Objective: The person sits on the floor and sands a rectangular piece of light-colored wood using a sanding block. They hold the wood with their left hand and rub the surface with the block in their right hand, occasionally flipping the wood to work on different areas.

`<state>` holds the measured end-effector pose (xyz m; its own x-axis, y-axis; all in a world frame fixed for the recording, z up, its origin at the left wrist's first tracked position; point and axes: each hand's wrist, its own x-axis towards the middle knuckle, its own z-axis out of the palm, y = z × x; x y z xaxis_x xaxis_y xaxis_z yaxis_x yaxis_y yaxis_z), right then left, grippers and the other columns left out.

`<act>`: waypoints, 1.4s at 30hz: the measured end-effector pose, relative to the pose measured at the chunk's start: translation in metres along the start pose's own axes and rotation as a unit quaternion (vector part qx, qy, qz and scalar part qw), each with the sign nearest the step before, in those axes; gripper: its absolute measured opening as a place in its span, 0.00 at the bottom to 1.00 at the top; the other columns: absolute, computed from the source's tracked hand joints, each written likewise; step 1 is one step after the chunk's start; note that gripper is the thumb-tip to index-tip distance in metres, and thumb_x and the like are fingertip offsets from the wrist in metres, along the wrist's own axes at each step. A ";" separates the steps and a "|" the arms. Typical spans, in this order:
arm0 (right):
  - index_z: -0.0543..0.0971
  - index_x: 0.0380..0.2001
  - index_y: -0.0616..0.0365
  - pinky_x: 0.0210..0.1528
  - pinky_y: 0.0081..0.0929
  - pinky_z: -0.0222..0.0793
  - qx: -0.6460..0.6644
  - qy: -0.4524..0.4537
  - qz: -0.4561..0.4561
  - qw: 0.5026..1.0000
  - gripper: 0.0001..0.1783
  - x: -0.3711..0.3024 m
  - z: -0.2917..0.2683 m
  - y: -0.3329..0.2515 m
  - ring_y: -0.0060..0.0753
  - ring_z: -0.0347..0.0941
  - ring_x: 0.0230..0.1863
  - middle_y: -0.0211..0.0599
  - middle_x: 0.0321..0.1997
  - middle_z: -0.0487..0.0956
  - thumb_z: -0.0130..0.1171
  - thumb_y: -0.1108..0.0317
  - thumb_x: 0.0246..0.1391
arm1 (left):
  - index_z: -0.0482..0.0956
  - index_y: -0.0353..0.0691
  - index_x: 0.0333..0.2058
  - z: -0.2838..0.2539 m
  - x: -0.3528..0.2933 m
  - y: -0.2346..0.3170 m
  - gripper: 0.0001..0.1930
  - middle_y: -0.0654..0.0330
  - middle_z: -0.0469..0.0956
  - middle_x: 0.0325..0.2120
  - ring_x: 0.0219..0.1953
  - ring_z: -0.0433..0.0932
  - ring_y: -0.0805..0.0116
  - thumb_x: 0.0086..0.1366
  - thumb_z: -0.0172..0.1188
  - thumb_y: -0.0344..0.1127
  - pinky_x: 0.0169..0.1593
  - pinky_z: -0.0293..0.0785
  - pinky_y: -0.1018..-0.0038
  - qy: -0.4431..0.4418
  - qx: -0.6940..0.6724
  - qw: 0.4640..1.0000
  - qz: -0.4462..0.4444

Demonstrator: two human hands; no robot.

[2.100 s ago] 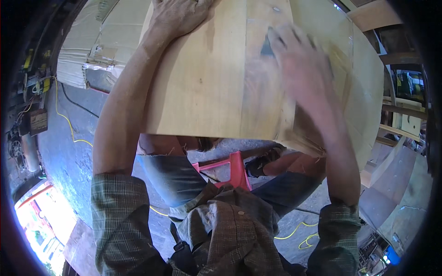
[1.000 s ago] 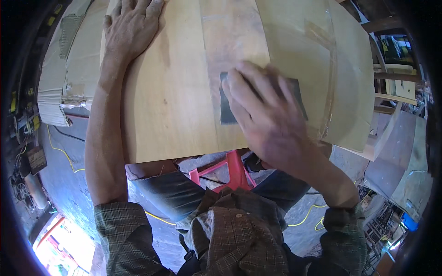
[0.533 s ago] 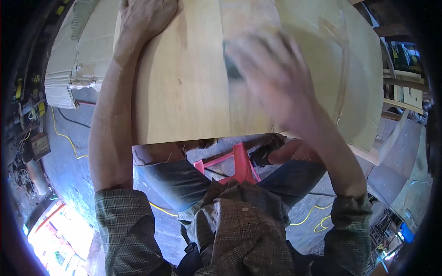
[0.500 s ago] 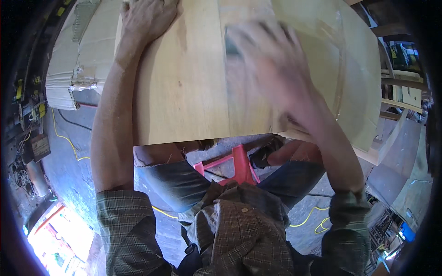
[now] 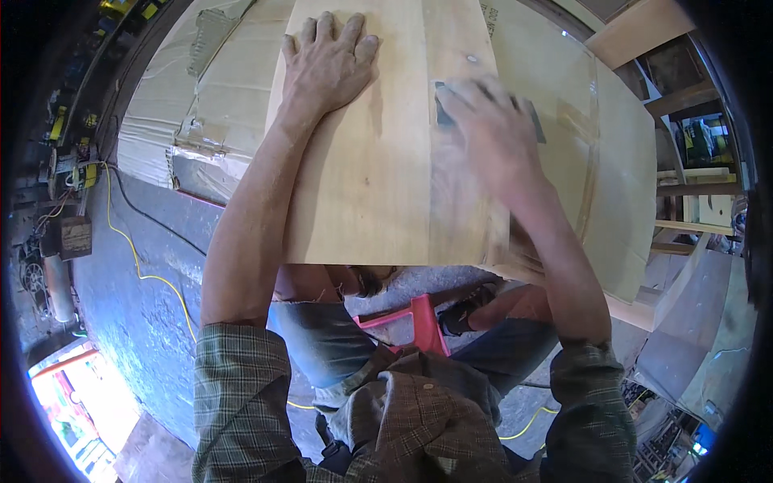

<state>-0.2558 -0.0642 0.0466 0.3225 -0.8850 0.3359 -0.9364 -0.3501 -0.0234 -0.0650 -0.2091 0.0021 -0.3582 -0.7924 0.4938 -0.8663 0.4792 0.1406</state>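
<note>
A pale wooden board (image 5: 366, 209) lies on a cardboard-covered worktop, its near edge above my lap. My left hand (image 5: 330, 68) rests flat on the board's left part, fingers spread. On the right part, my right hand (image 5: 499, 133), blurred by motion, presses down on a dark sheet of sandpaper (image 5: 442, 106). Corners of that sheet show on both sides of the fingers; the palm hides its middle. A small pale round mark (image 5: 472, 58) shows on the board beyond my right hand.
Flattened cardboard (image 5: 620, 169) with clear tape covers the worktop. A pink stool (image 5: 427, 322) stands below between my legs. A yellow cable (image 5: 137, 249) runs along the floor at left. Wooden frames (image 5: 684, 177) stand at right, and tools line the far left.
The whole view has shifted, so the board and both hands appear farther right and lower. My right hand is blurred in both frames, still on the sandpaper. My left hand stays flat on the board.
</note>
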 end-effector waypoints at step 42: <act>0.77 0.50 0.48 0.52 0.39 0.65 -0.134 -0.008 0.003 0.991 0.25 -0.009 0.008 0.065 0.37 0.71 0.51 0.27 0.52 0.76 0.51 0.78 0.47 | 0.67 0.41 0.55 -0.007 -0.007 0.012 0.23 0.44 0.67 0.52 0.56 0.63 0.43 0.65 0.45 0.46 0.60 0.54 0.46 0.011 0.049 0.999 -0.009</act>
<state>-0.3181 -0.0813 0.0342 0.3170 -0.8922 0.3218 -0.9407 -0.2526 0.2264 -0.0702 -0.1956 0.0064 -0.3362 -0.7914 0.5105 -0.9027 0.4254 0.0651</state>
